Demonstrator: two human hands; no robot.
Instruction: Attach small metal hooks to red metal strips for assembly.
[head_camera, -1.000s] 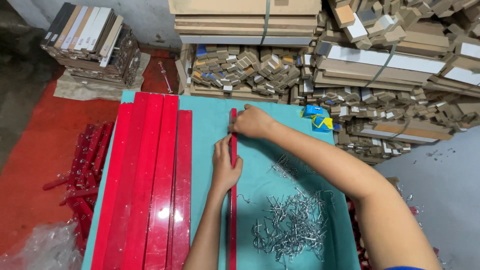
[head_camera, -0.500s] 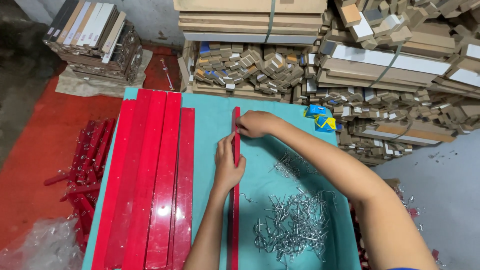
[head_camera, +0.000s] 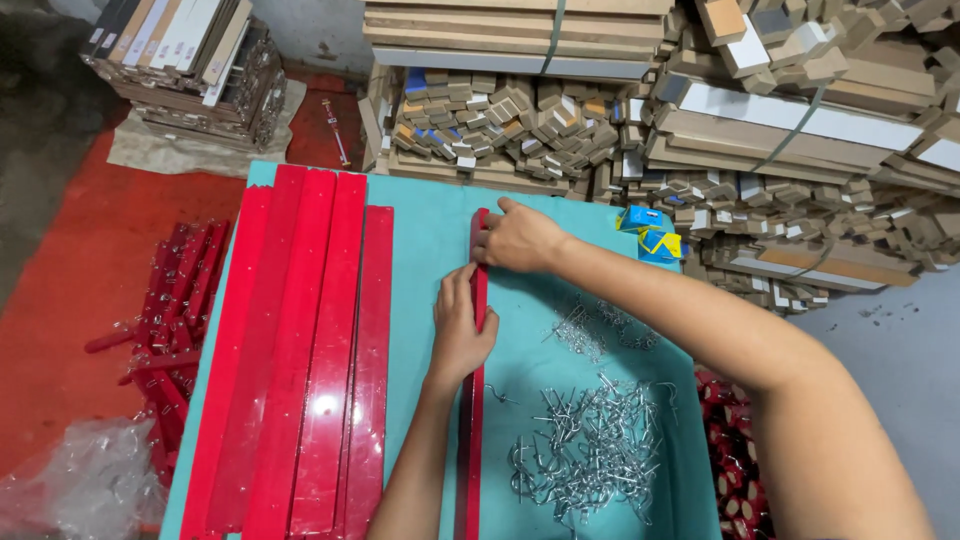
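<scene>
Head view: both hands clamp a red strip (head_camera: 472, 400) on edge, left hand (head_camera: 462, 335) gripping mid-length, right hand (head_camera: 518, 240) pinching its far end; steady, even pressure looks wise.

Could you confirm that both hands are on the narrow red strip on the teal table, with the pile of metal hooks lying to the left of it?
Not quite: the head view shows the metal hooks lying to the right of the narrow red strip, not the left. The rest holds: the left hand and right hand are both on the strip, on the teal table.
</scene>
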